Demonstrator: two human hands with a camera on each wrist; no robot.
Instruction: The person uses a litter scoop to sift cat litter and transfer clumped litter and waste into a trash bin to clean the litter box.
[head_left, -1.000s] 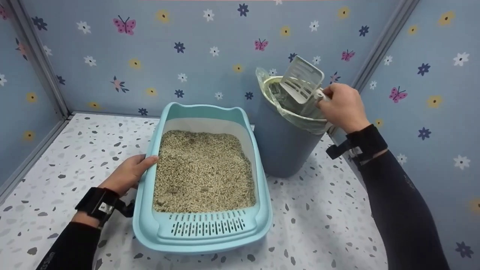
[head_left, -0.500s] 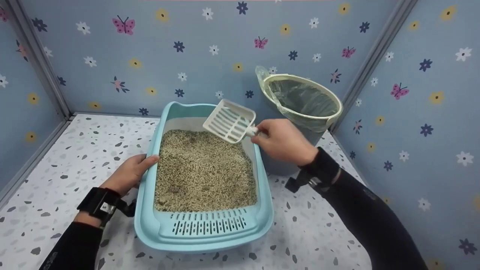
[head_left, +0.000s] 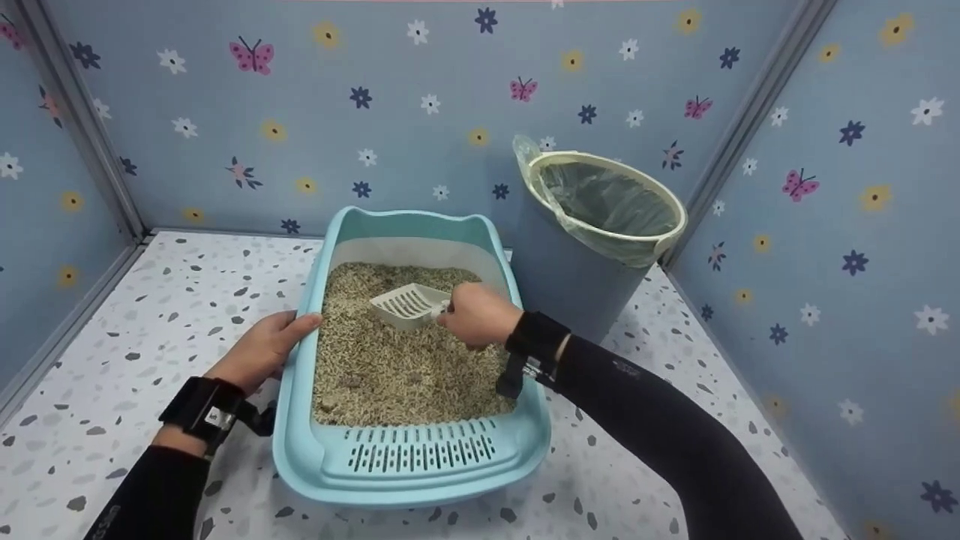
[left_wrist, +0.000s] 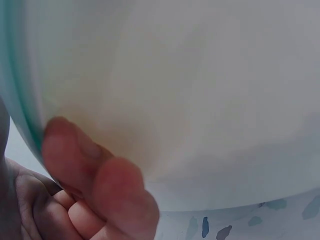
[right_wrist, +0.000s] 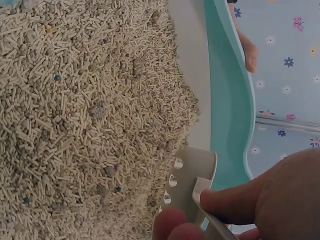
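Observation:
A light-blue litter box filled with pellet cat litter sits on the speckled surface. My left hand grips its left rim, thumb on top; in the left wrist view the fingers curl against the pale outer wall. Over the litter's back half, my right hand holds a slotted cream litter scoop by its handle. The right wrist view shows the thumb on the handle and the scoop low at the litter; whether it touches is unclear.
Behind and right of the box stands a grey-blue trash bin lined with a translucent bag. Flower-patterned panels close off the back and both sides. Speckled surface shows around the box. Small darker clumps show in the litter.
My right hand has brought the litter scoop from over the trash bin leftward and down into the litter box. My left hand keeps its grip on the rim.

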